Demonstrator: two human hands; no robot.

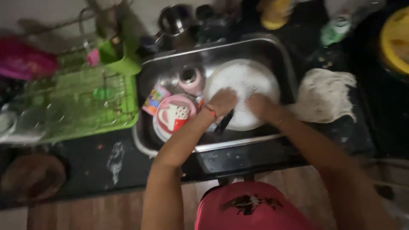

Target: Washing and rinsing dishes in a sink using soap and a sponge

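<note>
Centre of the frame, both hands are working inside the sink (281, 55), left hand (221, 101) and right hand (258, 104) pressing flat on the soapy white pan (245, 81) to steady it, fingers too blurry to read, while a pink mug (174, 116) is sitting just left.

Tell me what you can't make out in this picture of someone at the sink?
- Head view: what the left hand and right hand grip, if anything; motion blur and suds on the soapy pan hide it.
- The yellow container: cut off by the right edge.
- Items on the green drying rack: too blurred to identify.
- The sink bottom: covered by dishes.
</note>
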